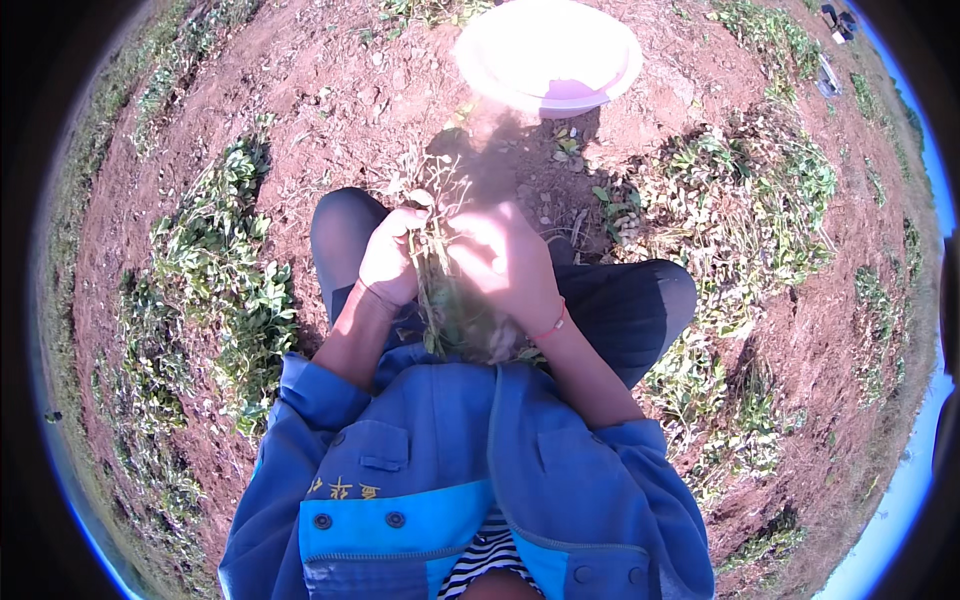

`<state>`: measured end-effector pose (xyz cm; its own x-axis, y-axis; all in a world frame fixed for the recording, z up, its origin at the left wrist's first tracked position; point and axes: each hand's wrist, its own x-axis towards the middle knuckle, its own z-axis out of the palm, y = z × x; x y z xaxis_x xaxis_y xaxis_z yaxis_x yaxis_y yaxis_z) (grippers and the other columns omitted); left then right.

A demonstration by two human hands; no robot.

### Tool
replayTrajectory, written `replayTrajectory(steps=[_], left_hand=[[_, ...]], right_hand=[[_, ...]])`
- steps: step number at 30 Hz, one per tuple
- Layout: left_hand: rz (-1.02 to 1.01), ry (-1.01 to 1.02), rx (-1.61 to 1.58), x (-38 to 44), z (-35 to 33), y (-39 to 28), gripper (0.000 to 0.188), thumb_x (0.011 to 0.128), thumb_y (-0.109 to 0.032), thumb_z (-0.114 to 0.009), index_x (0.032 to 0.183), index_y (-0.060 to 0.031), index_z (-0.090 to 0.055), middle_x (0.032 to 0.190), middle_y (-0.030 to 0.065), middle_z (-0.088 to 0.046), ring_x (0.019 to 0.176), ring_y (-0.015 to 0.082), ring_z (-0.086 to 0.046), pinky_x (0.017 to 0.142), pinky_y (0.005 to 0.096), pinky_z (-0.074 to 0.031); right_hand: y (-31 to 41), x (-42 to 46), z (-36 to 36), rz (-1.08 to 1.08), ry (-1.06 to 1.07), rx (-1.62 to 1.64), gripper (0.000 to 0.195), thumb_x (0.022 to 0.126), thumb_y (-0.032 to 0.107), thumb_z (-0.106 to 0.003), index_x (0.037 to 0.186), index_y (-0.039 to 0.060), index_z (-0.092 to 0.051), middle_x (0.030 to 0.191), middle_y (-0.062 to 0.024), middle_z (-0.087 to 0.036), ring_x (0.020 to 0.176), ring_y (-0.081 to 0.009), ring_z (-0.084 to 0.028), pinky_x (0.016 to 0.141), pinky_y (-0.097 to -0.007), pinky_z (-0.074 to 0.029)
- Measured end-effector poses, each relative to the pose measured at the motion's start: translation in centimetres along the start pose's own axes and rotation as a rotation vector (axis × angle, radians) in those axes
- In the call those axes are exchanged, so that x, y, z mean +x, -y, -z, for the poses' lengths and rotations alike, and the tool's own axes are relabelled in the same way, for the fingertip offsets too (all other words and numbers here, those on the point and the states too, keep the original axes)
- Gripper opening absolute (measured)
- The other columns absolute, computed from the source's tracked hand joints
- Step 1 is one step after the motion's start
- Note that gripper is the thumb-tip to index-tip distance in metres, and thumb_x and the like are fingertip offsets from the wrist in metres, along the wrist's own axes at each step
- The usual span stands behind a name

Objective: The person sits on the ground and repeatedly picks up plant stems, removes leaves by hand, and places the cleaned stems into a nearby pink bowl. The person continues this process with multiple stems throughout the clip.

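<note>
My left hand (pixel 391 251) is closed around a bunch of uprooted peanut plants (pixel 433 274) in front of my lap. The roots point away from me, and the leafy ends hang toward my jacket. A pale pod (pixel 421 198) shows by the left thumb. Touching the same bunch from the other side is my right hand (pixel 514 262), with its fingers bent in at the stems near the roots. Bright glare washes out those fingertips, so what lies between them is hidden. Beyond both hands, a pale pink basin (pixel 566 107) sits on the soil; its inside is overexposed.
Pulled peanut plants lie in a heap at the right (pixel 720 202), some with pods showing. Another leafy row (pixel 225 277) runs along the left. My bent knees (pixel 349 225) flank the hands. Reddish dry soil (pixel 337 105) stretches ahead, and dark objects (pixel 838 22) sit far right.
</note>
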<state>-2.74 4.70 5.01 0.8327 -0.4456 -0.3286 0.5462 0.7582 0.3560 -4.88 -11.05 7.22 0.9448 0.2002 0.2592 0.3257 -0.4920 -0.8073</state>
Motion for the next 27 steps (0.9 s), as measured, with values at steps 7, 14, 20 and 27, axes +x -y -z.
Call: replayTrajectory(steps=[7,14,20,27], left_hand=[[0.055,0.056,-0.103,-0.1,1.5,0.9,0.023,0.081,-0.012,-0.049,0.100,-0.0001,-0.055,0.091,0.0136,-0.062,0.089,0.0255,-0.060,0.083,0.0365,-0.047],[-0.045,-0.012,0.340,0.1,0.8,1.4,0.021,0.085,-0.014,-0.055,0.101,-0.0007,-0.055,0.095,0.0119,-0.062,0.086,0.0201,-0.060,0.080,0.0306,-0.048],[-0.367,-0.004,0.589,1.0,1.8,2.4,0.021,0.087,-0.007,-0.053,0.108,-0.0003,-0.051,0.093,0.0032,-0.058,0.083,0.0107,-0.054,0.075,0.0250,-0.044],[-0.688,-0.287,1.344,1.8,0.6,2.9,0.018,0.086,-0.014,-0.054,0.095,0.0018,-0.057,0.077,0.0130,-0.061,0.070,0.0234,-0.058,0.065,0.0316,-0.046]], right_hand=[[-1.0,-0.4,-1.6,-0.082,0.035,0.088,0.035,0.069,0.018,-0.068,0.097,0.0049,-0.052,0.095,-0.0134,-0.056,0.083,-0.0321,-0.058,0.068,-0.0387,-0.048],[-2.0,-1.0,-2.2,-0.050,-0.065,0.196,0.026,0.074,0.009,-0.060,0.097,0.0021,-0.049,0.085,-0.0161,-0.057,0.067,-0.0276,-0.059,0.061,-0.0348,-0.048],[-2.3,-0.9,-1.1,-0.336,0.030,0.658,0.016,0.079,0.006,-0.053,0.094,-0.0002,-0.049,0.072,-0.0083,-0.058,0.061,-0.0154,-0.058,0.057,-0.0287,-0.048],[-2.7,-1.1,-1.5,-0.084,0.091,0.132,0.016,0.080,0.014,-0.050,0.077,-0.0007,-0.053,0.069,-0.0111,-0.059,0.061,-0.0171,-0.058,0.056,-0.0307,-0.046]])
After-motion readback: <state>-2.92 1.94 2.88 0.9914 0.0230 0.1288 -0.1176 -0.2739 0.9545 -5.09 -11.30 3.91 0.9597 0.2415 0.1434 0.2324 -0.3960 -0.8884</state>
